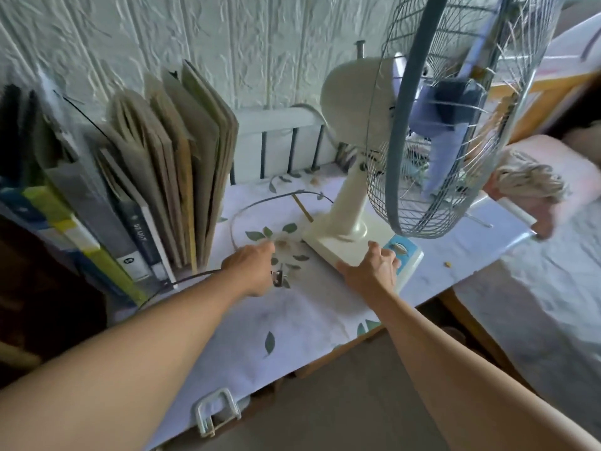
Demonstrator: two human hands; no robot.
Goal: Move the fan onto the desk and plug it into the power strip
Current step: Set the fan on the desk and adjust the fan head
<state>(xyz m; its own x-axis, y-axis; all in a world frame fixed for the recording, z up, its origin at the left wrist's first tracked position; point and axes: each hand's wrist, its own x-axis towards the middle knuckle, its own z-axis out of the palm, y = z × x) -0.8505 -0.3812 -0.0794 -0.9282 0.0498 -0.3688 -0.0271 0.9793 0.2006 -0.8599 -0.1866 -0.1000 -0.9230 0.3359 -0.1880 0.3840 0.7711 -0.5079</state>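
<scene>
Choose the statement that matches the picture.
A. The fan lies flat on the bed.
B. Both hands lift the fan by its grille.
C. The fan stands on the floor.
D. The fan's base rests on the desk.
D: the fan stands upright, its base on the cloth-covered desk.

Home bedroom, desk (292,320) under floral cloth, upright books (169,164) against textured wall (195,34), bed (553,288) with pink pillow (559,164) alongside

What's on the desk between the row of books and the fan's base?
In the head view, the dark cord loops across the flowered desk cover there, and the left hand holds the plug over it. Nothing else shows between the books and the fan base.
</scene>
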